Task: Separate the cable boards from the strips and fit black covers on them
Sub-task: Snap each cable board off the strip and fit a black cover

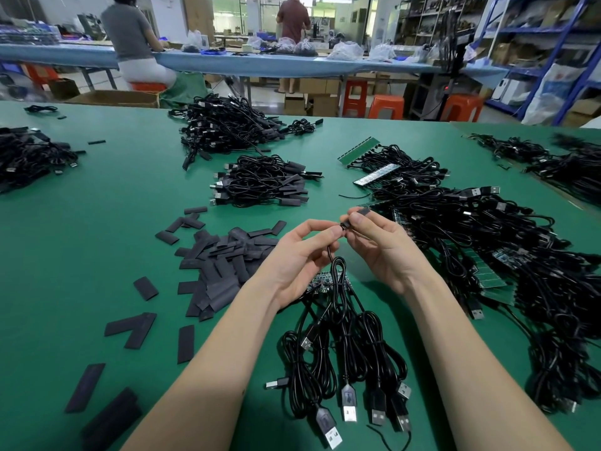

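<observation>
My left hand (299, 255) pinches a thin black cable (335, 271) just below its board end, above the green table (97, 222). My right hand (374, 242) pinches a black cover (362, 211) that sits over that end; the board itself is hidden by fingers and cover. The cable hangs down to a bundle of USB cables (351, 369) lying under my wrists, still joined to a board strip (325, 283) partly hidden by my left hand. A heap of loose black covers (221, 255) lies to the left.
A small pile of covered cables (263, 183) lies ahead, a bigger pile (227, 125) behind it. Strips with attached cables (487, 239) cover the right side, with green strips (357, 151) further back. Two people work at a blue bench (227, 60) beyond.
</observation>
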